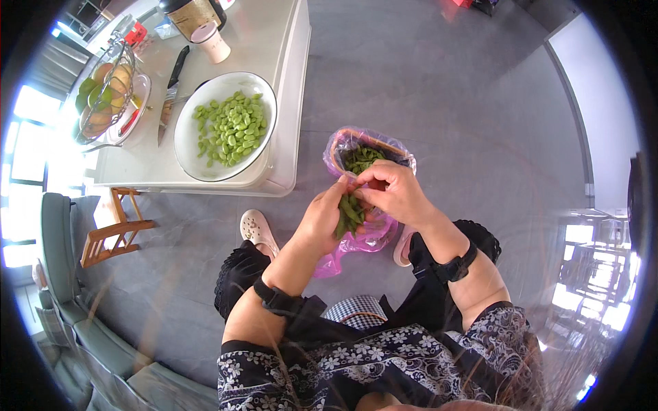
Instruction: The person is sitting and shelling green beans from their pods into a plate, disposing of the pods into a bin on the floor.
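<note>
My left hand [318, 218] holds several green bean pods [350, 213], which look like edamame, in its palm. Above them my right hand [393, 190] pinches with thumb and forefinger, close to the left thumb; what lies between those fingertips is too small to make out. Just beyond both hands, a bin lined with a clear pinkish plastic bag [334, 149] stands on the floor, with green pods or hulls [362, 158] inside. A pink plastic bag [378, 234] hangs or lies below my hands. Shelled green beans [234, 131] fill part of a white enamel bowl [193, 159] on the table.
The white table [288, 103] has a rounded corner at my left front. On it are a knife [172, 95], a pink cup [212, 43] and a wire fruit basket [110, 92]. A wooden stool [115, 231] and a grey-green sofa [103, 344] stand at left.
</note>
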Motion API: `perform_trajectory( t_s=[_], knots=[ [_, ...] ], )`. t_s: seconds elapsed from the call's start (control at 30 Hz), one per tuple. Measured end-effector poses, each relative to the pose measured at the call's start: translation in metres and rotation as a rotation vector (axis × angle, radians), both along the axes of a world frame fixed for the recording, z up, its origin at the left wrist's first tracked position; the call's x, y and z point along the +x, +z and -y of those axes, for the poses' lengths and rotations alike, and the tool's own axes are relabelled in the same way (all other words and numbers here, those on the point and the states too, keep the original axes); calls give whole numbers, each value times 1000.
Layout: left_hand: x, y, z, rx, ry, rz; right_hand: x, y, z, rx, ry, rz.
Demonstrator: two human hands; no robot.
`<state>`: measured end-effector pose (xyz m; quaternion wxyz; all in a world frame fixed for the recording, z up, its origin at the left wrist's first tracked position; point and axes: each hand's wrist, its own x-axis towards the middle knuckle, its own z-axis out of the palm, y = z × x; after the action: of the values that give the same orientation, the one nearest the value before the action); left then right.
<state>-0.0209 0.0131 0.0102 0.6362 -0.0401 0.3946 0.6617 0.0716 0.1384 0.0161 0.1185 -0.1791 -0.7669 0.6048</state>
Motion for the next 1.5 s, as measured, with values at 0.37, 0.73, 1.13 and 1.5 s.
perform_trajectory(
  t_s=[0.37, 0.73, 1.13, 1.5],
  knots=[
    [-2, 3, 7, 94, -75, -34, 7, 27, -17, -575, 105, 37],
    [14, 7, 1, 121, 84, -278, 6, 20, -8, -639, 90, -87],
    [17, 9, 0, 159, 103, -163, 8, 18, -3, -548, 28, -109],
    [14, 18, 2, 142, 40, 85, 6, 18, 1, -480, -41, -121]
  ],
)
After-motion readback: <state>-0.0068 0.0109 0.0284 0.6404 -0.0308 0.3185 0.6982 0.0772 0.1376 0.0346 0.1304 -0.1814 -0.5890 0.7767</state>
